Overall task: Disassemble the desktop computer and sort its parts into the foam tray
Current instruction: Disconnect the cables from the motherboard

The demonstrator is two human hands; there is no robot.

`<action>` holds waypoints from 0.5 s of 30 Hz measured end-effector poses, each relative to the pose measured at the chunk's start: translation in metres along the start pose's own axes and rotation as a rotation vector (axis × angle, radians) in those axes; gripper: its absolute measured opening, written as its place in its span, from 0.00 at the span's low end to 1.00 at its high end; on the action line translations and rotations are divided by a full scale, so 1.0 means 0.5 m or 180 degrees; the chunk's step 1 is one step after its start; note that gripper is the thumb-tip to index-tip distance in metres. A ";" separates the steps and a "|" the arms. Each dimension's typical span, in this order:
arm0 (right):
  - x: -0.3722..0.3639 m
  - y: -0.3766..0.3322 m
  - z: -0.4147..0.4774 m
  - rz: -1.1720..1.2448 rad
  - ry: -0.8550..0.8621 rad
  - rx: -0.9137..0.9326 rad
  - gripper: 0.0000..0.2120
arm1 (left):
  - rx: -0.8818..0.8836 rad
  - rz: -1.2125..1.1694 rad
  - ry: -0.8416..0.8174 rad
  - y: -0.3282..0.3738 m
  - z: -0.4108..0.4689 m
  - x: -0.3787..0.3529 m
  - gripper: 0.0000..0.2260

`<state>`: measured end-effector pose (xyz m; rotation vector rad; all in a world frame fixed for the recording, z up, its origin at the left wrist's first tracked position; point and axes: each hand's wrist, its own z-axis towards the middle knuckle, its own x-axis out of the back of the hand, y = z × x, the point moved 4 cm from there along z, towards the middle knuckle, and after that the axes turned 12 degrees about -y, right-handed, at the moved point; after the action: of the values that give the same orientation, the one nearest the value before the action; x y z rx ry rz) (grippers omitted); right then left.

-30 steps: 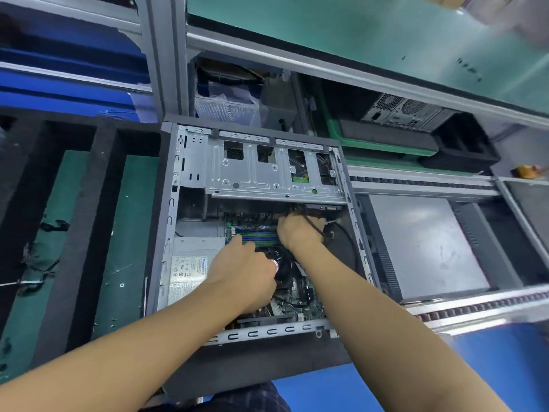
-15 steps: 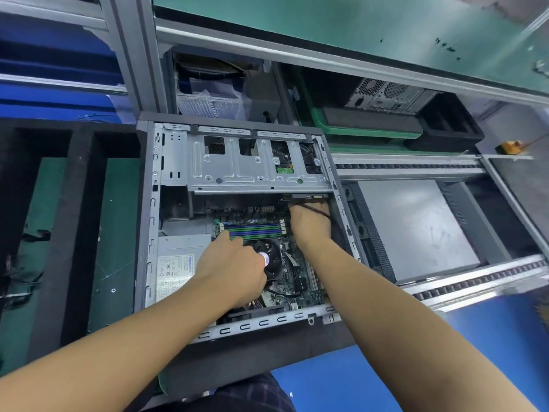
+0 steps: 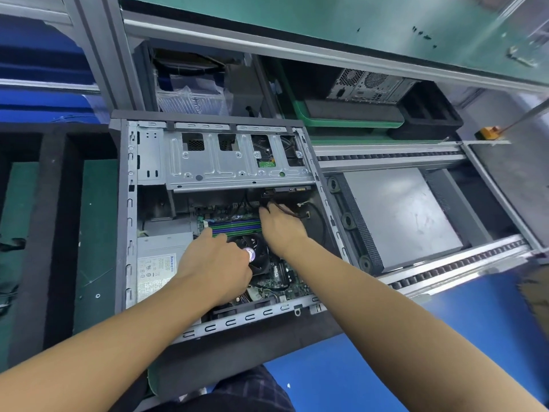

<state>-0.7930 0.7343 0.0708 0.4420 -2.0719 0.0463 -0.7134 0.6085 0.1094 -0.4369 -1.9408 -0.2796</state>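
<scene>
I see open desktop computer (image 3: 130, 203) lying on side at centre, foam tray (image 3: 56, 233) just beside on left. Left hand (image 3: 217, 263) curled over CPU fan (image 3: 261, 251), I cannot tell what it holds. Right hand (image 3: 280, 230) pinches black cable (image 3: 292, 212) under drive cage (image 3: 225, 171)

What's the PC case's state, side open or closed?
Open. The computer case lies on its side, uncovered: memory sticks and power supply show, and the left hand and right hand reach inside.

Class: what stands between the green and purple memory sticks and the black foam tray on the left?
The grey metal case's upright left wall stands between the memory sticks and the foam tray.
</scene>
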 end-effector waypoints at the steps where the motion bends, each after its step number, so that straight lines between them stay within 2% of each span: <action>1: -0.006 0.003 -0.008 0.0079 -0.0175 -0.0055 0.23 | -0.0002 -0.0010 0.0014 0.000 0.000 -0.001 0.14; 5: -0.027 0.003 -0.052 0.0178 -0.0961 -0.0319 0.39 | 0.0011 -0.0010 0.0005 -0.001 0.002 -0.005 0.15; 7: -0.024 0.001 -0.067 0.0271 -0.1117 -0.0385 0.37 | 0.0017 0.0011 0.0010 -0.002 0.003 -0.005 0.15; 10: -0.019 0.002 -0.093 0.0136 -0.1024 -0.0650 0.32 | 0.0016 0.0000 0.0042 -0.001 0.003 -0.005 0.16; 15: -0.022 0.033 -0.137 -0.0239 -0.0993 -0.1094 0.31 | 0.0007 0.0054 0.0030 0.000 0.001 -0.004 0.17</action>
<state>-0.7365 0.7676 0.0995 0.3281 -2.3063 -0.4427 -0.7128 0.6083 0.1073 -0.4495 -1.9272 -0.2683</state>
